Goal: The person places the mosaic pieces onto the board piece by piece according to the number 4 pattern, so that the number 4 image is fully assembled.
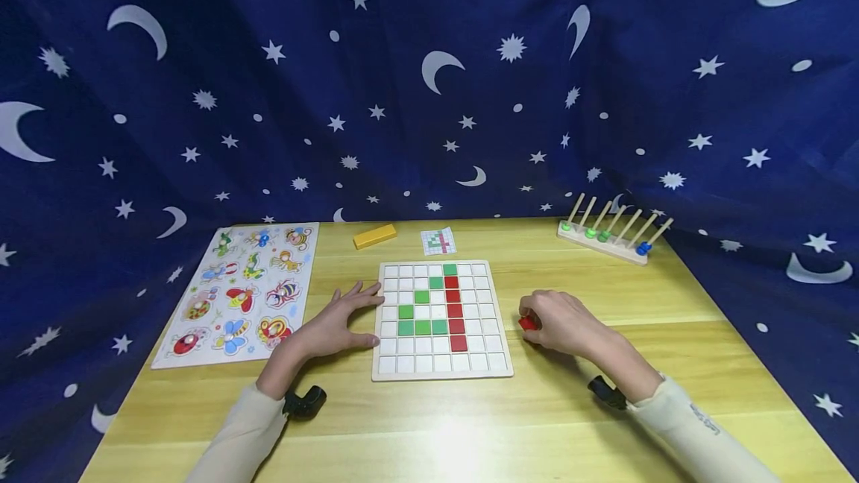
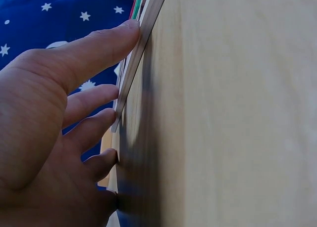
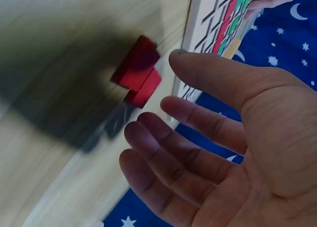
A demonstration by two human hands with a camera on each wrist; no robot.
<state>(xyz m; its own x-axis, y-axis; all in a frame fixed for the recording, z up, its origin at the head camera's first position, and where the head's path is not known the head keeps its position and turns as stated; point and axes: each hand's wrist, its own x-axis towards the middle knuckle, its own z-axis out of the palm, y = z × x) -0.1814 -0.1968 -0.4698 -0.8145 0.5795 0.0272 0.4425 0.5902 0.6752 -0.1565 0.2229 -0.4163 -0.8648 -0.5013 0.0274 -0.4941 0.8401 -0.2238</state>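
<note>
A white grid board (image 1: 443,376) lies in the middle of the table, with green tiles (image 1: 422,297) and a column of red tiles (image 1: 455,310) in its cells. My left hand (image 1: 330,328) is at the board's left side; in the left wrist view its thumb (image 2: 114,40) and some fingertips touch the board's edge. On the table right of the board are two red tiles (image 3: 139,64), one overlapping the other. My right hand (image 1: 562,321) hovers over these, thumb and fingers spread around them with a visible gap in the right wrist view.
A small pattern card (image 1: 429,249) lies behind the board, beside a yellow bar (image 1: 374,236). An insect picture board (image 1: 201,355) lies at the left. At the back right stands a wooden peg rack (image 1: 620,250) with beads. A starry blue cloth (image 1: 403,147) hangs behind the table.
</note>
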